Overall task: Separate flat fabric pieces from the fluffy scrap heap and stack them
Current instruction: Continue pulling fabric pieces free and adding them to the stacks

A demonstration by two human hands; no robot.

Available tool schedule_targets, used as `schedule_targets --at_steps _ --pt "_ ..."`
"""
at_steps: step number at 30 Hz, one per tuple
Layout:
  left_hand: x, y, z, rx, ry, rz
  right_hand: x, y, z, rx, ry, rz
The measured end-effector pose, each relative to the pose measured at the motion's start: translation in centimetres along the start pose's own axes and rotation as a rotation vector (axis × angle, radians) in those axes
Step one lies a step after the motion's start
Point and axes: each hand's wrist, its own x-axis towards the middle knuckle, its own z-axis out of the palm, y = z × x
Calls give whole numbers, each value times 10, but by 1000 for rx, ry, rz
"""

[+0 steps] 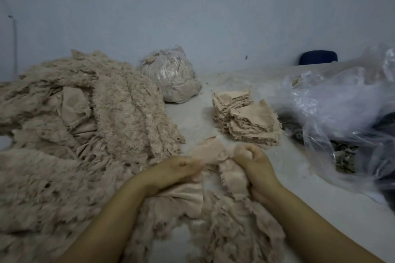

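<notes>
A big beige fluffy scrap heap (92, 117) covers the left half of the table and runs down under my forearms. My left hand (173, 170) pinches one edge of a flat beige fabric piece (208, 150) just in front of the heap. My right hand (254, 164) grips fluffy scrap attached to the same piece, fingers curled into a fist. A stack of flat fabric pieces (248, 121) lies a short way beyond my right hand, in two overlapping piles.
A tied clear bag of beige scraps (171, 77) stands at the back centre. Loose clear plastic bags (342, 113) with dark contents crowd the right side. A dark blue chair back (318, 57) shows behind the table. The bare table top (198, 117) shows between heap and stack.
</notes>
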Motion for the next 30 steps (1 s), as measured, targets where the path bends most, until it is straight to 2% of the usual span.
schedule_targets --at_steps 2,4,6,9,12,16,19,23,26,28,30 --pt "11 9 13 -80 132 10 -6 1 12 -83 -94 -60" --pt "24 14 30 -181 233 61 -8 0 17 -94 -118 -84" --pt "34 22 41 -343 354 92 -8 -1 15 -97 -78 -78" --pt "41 25 35 -489 520 45 -5 -2 5 66 -10 -16" --pt "41 22 30 -472 458 16 -2 1 -4 62 -58 5" --pt "40 25 29 -592 464 47 -4 5 -3 -53 -204 -8" --pt "35 24 28 -495 281 124 -4 1 -4 -167 -263 -86" --pt "31 18 40 -335 37 40 -7 3 -3 -246 -332 -130" --pt "27 11 46 -393 -62 48 -8 2 -1 -183 -186 -111" --pt "25 10 43 -418 26 57 -3 1 -2 25 -81 -31" --pt "29 8 38 -621 184 19 1 -1 -5 96 -22 7"
